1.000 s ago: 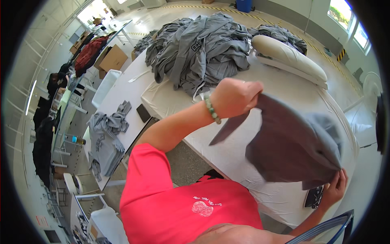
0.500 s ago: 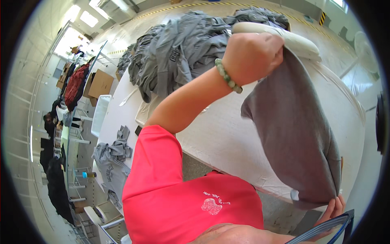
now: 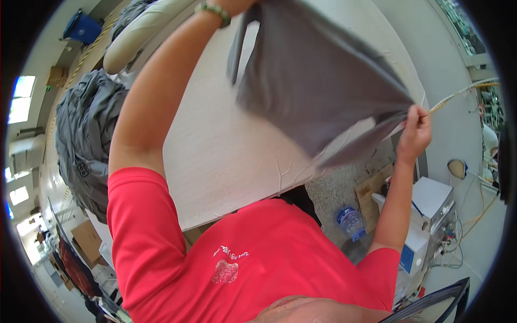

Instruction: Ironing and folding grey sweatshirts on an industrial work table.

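A dark grey long-sleeved top (image 3: 323, 70) is stretched in the air above the pale, cloth-covered table (image 3: 215, 156). My left hand (image 3: 235, 4), cut off by the upper edge of the picture, grips its far end; a green bead bracelet circles that wrist. My right hand (image 3: 416, 132) pinches the opposite corner between closed fingers, out past the table's right side. Narrow sleeve-like strips hang at both ends of the cloth, with gaps beside them. Its lower edge is smeared by motion.
On the left a heap of grey garments (image 3: 89, 134) lies beside a padded, pale roll (image 3: 137, 32). A plastic bottle (image 3: 351, 222) is on the floor by the table. White equipment (image 3: 431, 199) with cables stands at the right; a blue bin (image 3: 82, 27) is far left.
My view has turned to the right, so the garment heap now sits at the left. The top has gone from hanging lengthwise to spread sideways, raised between both hands. My right arm has come into view.
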### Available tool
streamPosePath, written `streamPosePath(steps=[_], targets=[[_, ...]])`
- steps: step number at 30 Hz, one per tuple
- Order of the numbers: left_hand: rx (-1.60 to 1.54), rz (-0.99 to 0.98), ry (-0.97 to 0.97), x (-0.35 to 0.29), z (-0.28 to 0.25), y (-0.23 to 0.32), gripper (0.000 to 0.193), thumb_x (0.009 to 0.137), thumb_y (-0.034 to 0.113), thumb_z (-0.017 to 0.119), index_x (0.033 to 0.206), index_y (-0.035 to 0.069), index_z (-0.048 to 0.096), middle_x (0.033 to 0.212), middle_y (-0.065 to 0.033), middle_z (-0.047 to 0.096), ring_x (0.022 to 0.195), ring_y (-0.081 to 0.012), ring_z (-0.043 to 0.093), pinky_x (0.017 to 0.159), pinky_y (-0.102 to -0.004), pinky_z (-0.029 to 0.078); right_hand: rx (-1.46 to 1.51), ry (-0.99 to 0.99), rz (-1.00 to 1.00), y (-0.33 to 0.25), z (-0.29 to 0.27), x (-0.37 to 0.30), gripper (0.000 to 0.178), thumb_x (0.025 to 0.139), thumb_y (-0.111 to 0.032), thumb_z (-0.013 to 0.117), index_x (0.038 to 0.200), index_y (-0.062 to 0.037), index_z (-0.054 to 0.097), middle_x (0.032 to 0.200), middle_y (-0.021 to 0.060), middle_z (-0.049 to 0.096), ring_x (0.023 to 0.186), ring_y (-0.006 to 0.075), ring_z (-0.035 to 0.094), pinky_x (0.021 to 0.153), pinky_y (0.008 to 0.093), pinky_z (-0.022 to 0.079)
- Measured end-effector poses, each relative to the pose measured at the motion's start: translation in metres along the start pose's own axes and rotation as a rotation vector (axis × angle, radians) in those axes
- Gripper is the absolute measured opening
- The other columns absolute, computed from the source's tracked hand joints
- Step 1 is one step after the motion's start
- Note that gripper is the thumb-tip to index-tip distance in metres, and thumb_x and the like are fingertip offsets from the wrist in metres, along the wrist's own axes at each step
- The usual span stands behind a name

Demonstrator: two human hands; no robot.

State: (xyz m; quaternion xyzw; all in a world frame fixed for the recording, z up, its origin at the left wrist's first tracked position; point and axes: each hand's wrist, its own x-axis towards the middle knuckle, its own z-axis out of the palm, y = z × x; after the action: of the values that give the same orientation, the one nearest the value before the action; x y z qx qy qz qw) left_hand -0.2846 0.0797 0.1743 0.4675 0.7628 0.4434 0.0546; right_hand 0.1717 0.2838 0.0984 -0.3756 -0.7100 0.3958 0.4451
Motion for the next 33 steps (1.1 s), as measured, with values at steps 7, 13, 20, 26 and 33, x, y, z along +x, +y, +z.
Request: streamPosePath(steps=[7, 13, 20, 26, 33], targets=[[-0.260, 0.239, 0.227, 0.059, -0.006, 0.008, 0.023, 0.095, 0.012, 0.062, 0.110, -0.002, 0.071, 0.088, -0.0133, 0.076, 0.080, -0.0162, 0.074, 0.074, -0.0317, 0.059, -0.123, 0.172, -0.548, -0.095, 0.017, 0.010, 0.006, 0.099, -0.003, 0.068, 0.102, 0.0018, 0.068, 0.103, 0.0082, 0.072, 0.091, 0.0141, 0.066, 0.087, 0.0287, 0.054], [0.110, 0.021, 0.194, -0.027, 0.001, -0.085, 0.026, 0.099, 0.017, 0.063, 0.118, 0.001, 0.071, 0.093, -0.0064, 0.078, 0.091, -0.0147, 0.076, 0.081, -0.0287, 0.058, -0.331, -0.331, -0.788, -0.102, 0.044, -0.087, 0.023, 0.073, 0.010, 0.066, 0.093, -0.0023, 0.065, 0.099, 0.0153, 0.072, 0.085, 0.0263, 0.069, 0.077, 0.0346, 0.056], [0.344, -0.241, 0.071, -0.196, -0.007, -0.192, 0.022, 0.099, 0.018, 0.067, 0.120, 0.010, 0.072, 0.099, -0.0105, 0.077, 0.087, -0.0178, 0.075, 0.082, -0.0303, 0.057, 0.041, -0.819, -0.603, -0.042, 0.117, -0.227, 0.017, 0.078, -0.001, 0.074, 0.090, -0.0076, 0.064, 0.095, 0.0088, 0.070, 0.072, 0.0233, 0.070, 0.060, 0.0332, 0.057], [0.623, -0.173, 0.056, -0.300, 0.009, -0.250, 0.026, 0.093, 0.009, 0.061, 0.116, 0.013, 0.074, 0.104, -0.0166, 0.072, 0.094, -0.0357, 0.069, 0.085, -0.0454, 0.055, -0.144, -1.432, -0.728, 0.014, 0.184, -0.290, 0.006, 0.090, -0.009, 0.064, 0.089, -0.0043, 0.060, 0.092, 0.0095, 0.059, 0.069, 0.0291, 0.067, 0.059, 0.0419, 0.056], [0.327, -0.194, -0.378, -0.301, 0.140, -0.004, 0.052, 0.088, 0.042, 0.076, 0.130, 0.013, 0.066, 0.097, -0.0159, 0.071, 0.097, -0.0371, 0.069, 0.080, -0.0490, 0.054, -0.514, -1.579, -0.645, 0.031, 0.204, -0.317, 0.017, 0.090, -0.012, 0.062, 0.100, 0.0006, 0.063, 0.109, 0.0185, 0.067, 0.090, 0.0349, 0.072, 0.067, 0.0443, 0.058]])
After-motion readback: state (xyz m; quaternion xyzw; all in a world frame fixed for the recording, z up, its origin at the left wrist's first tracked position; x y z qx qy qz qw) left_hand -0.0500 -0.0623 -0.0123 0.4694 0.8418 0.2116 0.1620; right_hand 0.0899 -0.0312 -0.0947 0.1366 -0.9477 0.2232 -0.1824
